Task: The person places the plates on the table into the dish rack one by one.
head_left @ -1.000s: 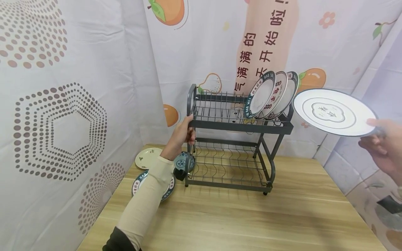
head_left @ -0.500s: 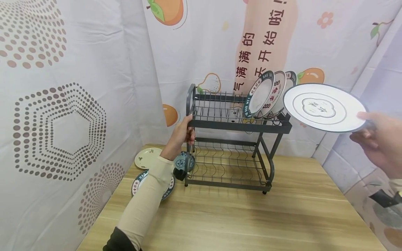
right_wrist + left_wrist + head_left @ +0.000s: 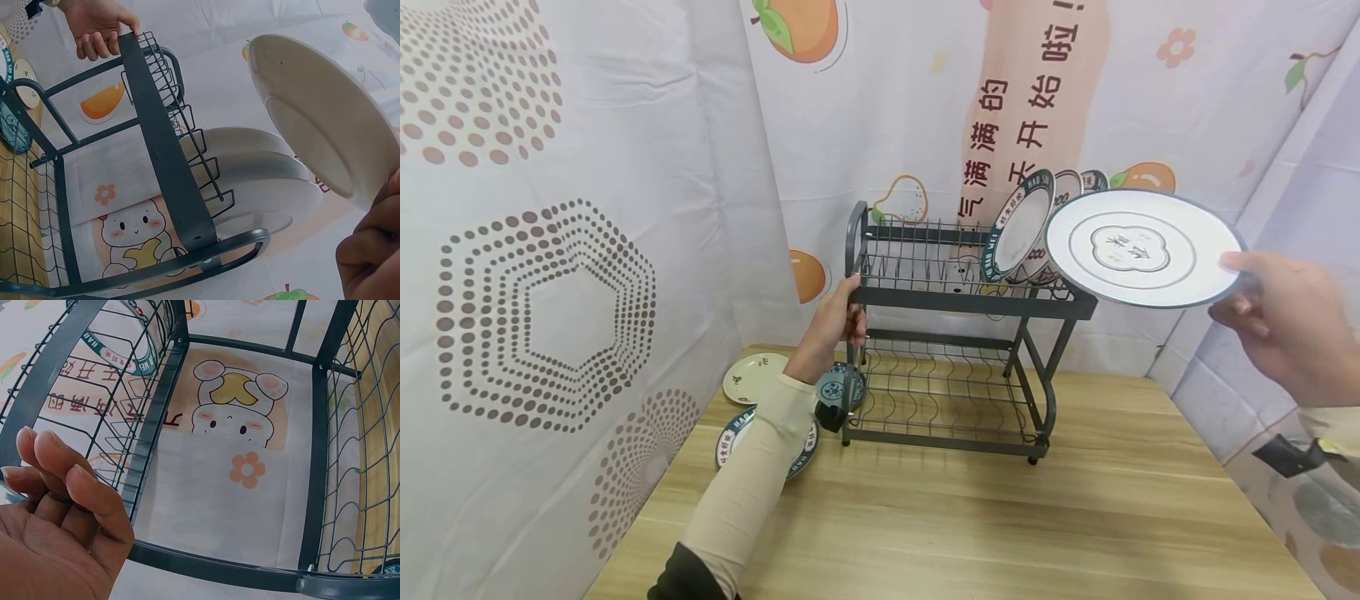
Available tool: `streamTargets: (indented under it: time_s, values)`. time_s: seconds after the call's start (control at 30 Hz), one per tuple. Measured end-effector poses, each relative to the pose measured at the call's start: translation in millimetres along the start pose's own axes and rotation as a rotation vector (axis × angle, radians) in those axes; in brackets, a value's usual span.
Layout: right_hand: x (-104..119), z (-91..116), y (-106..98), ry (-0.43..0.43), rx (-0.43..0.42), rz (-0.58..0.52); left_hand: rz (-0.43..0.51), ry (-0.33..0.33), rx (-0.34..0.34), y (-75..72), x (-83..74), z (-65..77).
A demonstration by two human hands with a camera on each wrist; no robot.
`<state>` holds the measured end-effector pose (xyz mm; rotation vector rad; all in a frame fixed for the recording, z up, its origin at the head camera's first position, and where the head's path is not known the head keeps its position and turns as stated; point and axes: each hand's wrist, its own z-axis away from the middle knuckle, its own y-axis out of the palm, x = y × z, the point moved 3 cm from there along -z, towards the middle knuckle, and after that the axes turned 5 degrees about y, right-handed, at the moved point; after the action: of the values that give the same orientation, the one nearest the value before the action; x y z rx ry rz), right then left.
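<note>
My right hand [image 3: 1281,308] pinches the rim of a white plate [image 3: 1142,254] with a thin blue edge and a flower-shaped centre mark. The plate is tilted in the air in front of the top tier's right end, apart from the rack in the right wrist view, where its plain underside shows. At the upper left front corner of the dark two-tier dish rack [image 3: 970,302], my left hand [image 3: 835,317] holds the frame with its fingers curled. Several plates stand tilted in the top tier's right end, the nearest a green-rimmed plate [image 3: 1018,225]; the held plate partly covers those behind it.
Left of the rack, a cream plate [image 3: 752,377], a green-rimmed plate [image 3: 727,446] and a blue patterned dish [image 3: 832,385] lie on the wooden table [image 3: 970,533], partly behind my left arm. The lower tier [image 3: 940,392] shows bare wires. Printed curtains hang behind.
My right hand has carried the white plate leftward and slightly up, so it now overlaps the standing plates in the head view. The left hand stays at the rack's corner.
</note>
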<state>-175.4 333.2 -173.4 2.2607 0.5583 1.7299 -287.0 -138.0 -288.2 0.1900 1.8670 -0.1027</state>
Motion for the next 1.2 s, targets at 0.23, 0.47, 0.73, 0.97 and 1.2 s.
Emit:
streamTargets:
  time_s: [0.23, 0.47, 0.73, 0.97, 1.2]
  values:
    - [0.1, -6.9, 11.6, -0.056, -0.060, 0.067, 0.003, -0.003, 0.001, 0.0, 1.0, -0.3]
    - [-0.5, -13.0, 23.3, -0.072, -0.134, 0.154, 0.005, -0.011, 0.001, -0.4, 0.4, -0.2]
    - [-4.2, -20.9, 40.6, -0.096, -0.134, 0.206, -0.003, -0.006, -0.003, -0.2, 0.1, -0.7]
    - [-6.0, -26.8, 55.3, -0.129, -0.119, 0.219, -0.009, -0.010, -0.006, 0.2, -0.3, -2.3]
    - [-10.7, -30.7, 68.3, -0.147, -0.125, 0.319, -0.001, -0.008, -0.006, -0.1, 0.1, -1.2]
